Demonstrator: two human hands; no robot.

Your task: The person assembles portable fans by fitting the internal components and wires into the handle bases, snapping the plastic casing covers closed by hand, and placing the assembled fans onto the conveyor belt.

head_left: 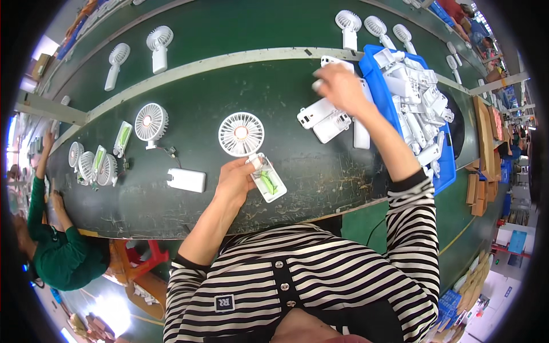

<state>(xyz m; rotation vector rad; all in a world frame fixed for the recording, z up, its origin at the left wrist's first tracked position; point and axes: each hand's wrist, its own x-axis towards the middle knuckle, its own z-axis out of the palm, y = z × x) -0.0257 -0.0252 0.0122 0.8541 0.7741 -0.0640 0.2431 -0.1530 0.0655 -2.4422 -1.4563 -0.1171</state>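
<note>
My left hand (233, 182) is closed around the neck of a white handheld fan (241, 135). Its round head points away from me, and its opened handle (269, 182) shows a green part inside. My right hand (340, 87) is over a group of white handle covers beside the blue bin; its fingers are blurred, and a small white spot shows at their tips. Below that hand lie handle covers (330, 124), some with small dark cutouts. Another cover (336, 62) is partly hidden behind the hand.
A blue bin (384, 94) heaped with white plastic covers (414, 94) stands at the right. Left on the green table are a loose white cover (187, 180), a fan head with wires (151, 123) and several fans. More fans (159, 48) lie beyond the pale rail. A co-worker (63, 251) sits at left.
</note>
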